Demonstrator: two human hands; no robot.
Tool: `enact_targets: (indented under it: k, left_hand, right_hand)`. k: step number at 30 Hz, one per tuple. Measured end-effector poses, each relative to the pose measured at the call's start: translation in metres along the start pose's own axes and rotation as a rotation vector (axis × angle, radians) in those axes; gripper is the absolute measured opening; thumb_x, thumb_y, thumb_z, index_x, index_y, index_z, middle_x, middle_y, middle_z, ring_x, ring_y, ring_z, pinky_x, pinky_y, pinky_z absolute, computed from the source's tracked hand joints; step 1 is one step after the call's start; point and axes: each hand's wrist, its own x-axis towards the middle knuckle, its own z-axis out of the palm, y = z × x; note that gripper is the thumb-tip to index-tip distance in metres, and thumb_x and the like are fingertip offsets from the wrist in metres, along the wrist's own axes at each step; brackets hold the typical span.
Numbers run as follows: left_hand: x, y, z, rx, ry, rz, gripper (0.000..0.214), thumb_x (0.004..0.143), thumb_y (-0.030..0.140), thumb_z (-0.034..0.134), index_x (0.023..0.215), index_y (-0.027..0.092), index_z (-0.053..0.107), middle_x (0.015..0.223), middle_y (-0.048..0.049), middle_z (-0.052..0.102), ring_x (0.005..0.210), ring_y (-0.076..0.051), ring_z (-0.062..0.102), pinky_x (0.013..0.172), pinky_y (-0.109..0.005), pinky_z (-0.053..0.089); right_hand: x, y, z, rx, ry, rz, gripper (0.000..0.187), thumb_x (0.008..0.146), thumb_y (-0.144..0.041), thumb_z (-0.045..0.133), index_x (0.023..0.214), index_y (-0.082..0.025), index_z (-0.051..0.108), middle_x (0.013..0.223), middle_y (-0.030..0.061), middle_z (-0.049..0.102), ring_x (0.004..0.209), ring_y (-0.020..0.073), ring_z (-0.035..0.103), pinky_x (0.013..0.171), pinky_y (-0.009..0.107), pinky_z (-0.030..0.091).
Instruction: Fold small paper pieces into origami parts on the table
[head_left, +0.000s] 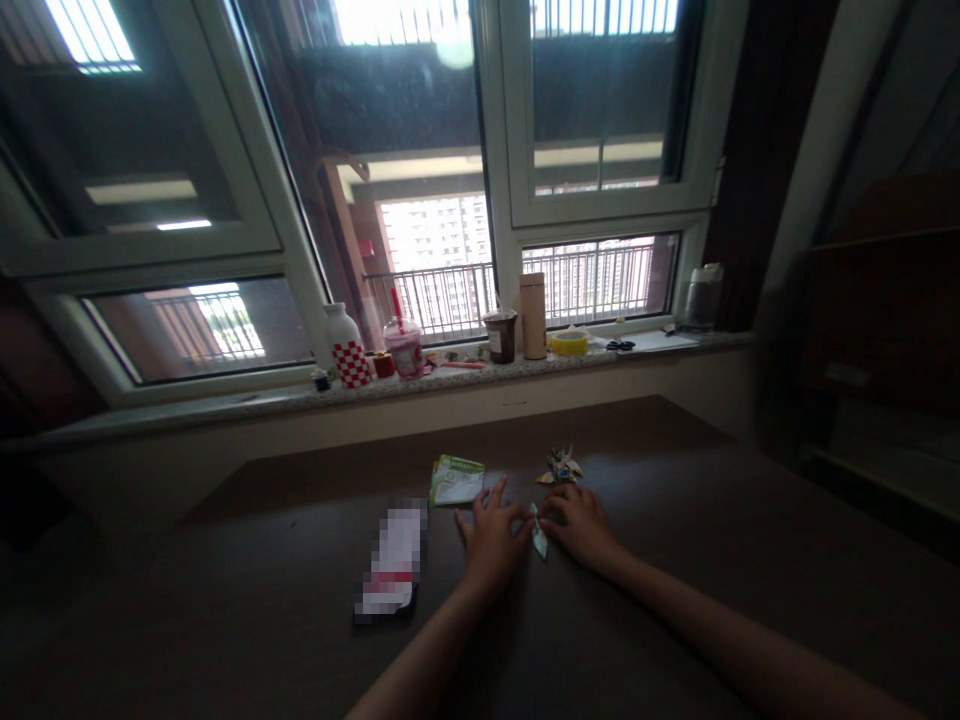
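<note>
Between my two hands, a small pale green folded paper (540,543) stands out against the dark table (645,640). My left hand (493,532) pinches its left side with thumb and forefinger, the other fingers spread. From the right, my right hand (583,524) closes its fingertips on the same paper, whose upper part they partly cover. Just beyond my right hand sits a pointed cluster of patterned folded paper (561,466). Beyond and left of my left hand lie green and white paper sheets (457,480).
A phone-like object (394,560), pixelated, lies left of my left arm. On the windowsill (465,376) stand a checkered bottle (348,348), a pink drink cup (405,346), a dark drink cup (500,337), a brown cylinder (533,318), yellow tape (569,343) and black scissors (621,346).
</note>
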Motion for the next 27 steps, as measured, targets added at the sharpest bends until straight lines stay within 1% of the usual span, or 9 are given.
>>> enact_targets:
  k: [4, 10, 16, 22, 27]
  left_hand:
    - [-0.0004, 0.0004, -0.0007, -0.015, 0.043, -0.008, 0.015, 0.083, 0.039, 0.063, 0.097, 0.036, 0.070, 0.152, 0.0038, 0.040, 0.139, -0.031, 0.032, 0.108, -0.073, 0.013]
    - [0.0030, -0.0021, 0.0006, -0.062, 0.020, -0.026, 0.011, 0.081, 0.037, 0.065, 0.089, 0.036, 0.072, 0.150, 0.0063, 0.042, 0.139, -0.031, 0.031, 0.108, -0.074, 0.010]
    - [0.0047, -0.0028, -0.0002, -0.106, 0.010, -0.039, 0.014, 0.078, 0.038, 0.067, 0.091, 0.039, 0.074, 0.149, 0.0076, 0.044, 0.138, -0.031, 0.032, 0.110, -0.072, 0.007]
    - [0.0054, -0.0001, -0.0023, -0.092, 0.001, -0.053, 0.014, 0.079, 0.040, 0.066, 0.091, 0.039, 0.074, 0.150, 0.0086, 0.044, 0.138, -0.032, 0.032, 0.110, -0.073, 0.007]
    - [0.0047, 0.0008, -0.0028, -0.065, -0.003, -0.034, 0.010, 0.080, 0.037, 0.067, 0.088, 0.036, 0.072, 0.151, 0.0095, 0.042, 0.138, -0.034, 0.031, 0.107, -0.076, 0.010]
  right_hand:
    - [-0.0021, -0.0002, 0.0002, -0.003, 0.031, -0.009, 0.019, 0.081, -0.035, 0.065, 0.098, -0.026, 0.068, 0.115, 0.0048, 0.062, 0.117, 0.0264, 0.048, 0.105, 0.042, 0.030]
    - [-0.0028, -0.0001, 0.0012, 0.057, 0.081, 0.010, 0.017, 0.079, -0.033, 0.068, 0.093, -0.024, 0.070, 0.111, 0.0059, 0.064, 0.113, 0.0269, 0.050, 0.101, 0.040, 0.034]
    - [-0.0023, 0.0014, 0.0038, 0.079, 0.119, 0.002, 0.014, 0.077, -0.034, 0.070, 0.087, -0.025, 0.073, 0.109, 0.0061, 0.065, 0.111, 0.0272, 0.052, 0.099, 0.041, 0.035]
    - [-0.0013, 0.0010, 0.0038, 0.068, 0.114, 0.019, 0.016, 0.076, -0.039, 0.071, 0.083, -0.025, 0.074, 0.110, 0.0059, 0.064, 0.111, 0.0274, 0.051, 0.098, 0.041, 0.037]
    - [-0.0007, -0.0016, -0.0008, 0.052, 0.086, 0.029, 0.019, 0.075, -0.042, 0.072, 0.082, -0.025, 0.074, 0.109, 0.0056, 0.065, 0.111, 0.0277, 0.051, 0.098, 0.040, 0.037]
